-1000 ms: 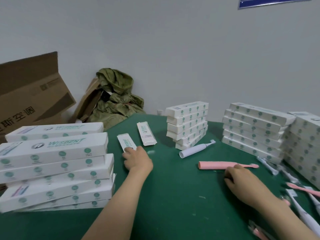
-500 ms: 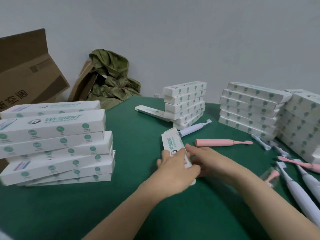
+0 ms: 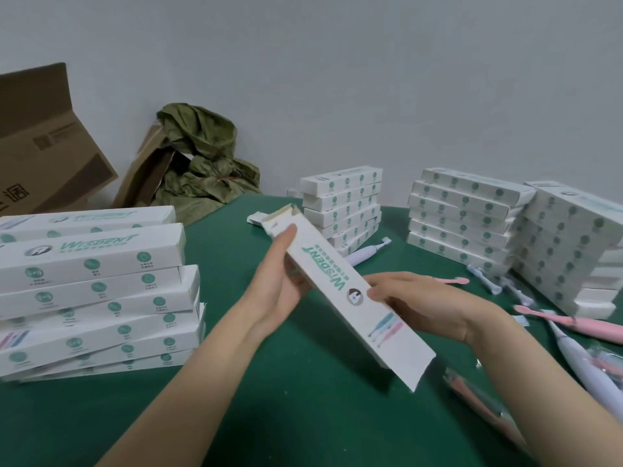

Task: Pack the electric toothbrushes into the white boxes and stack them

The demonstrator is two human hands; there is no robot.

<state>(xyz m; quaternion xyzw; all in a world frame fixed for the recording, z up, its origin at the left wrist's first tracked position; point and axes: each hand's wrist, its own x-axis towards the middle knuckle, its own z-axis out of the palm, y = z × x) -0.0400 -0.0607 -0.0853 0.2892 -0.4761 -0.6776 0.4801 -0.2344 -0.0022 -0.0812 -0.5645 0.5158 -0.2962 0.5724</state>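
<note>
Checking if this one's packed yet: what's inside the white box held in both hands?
The white box, held by the left hand and right hand, is open at its far end, but its walls hide the interior; whether anything is inside cannot be seen.

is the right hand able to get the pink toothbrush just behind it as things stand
Probably yes: the pink toothbrush lies just beyond the right hand with nothing between them. That hand grips the white box, though, so it would have to let go first.
</note>
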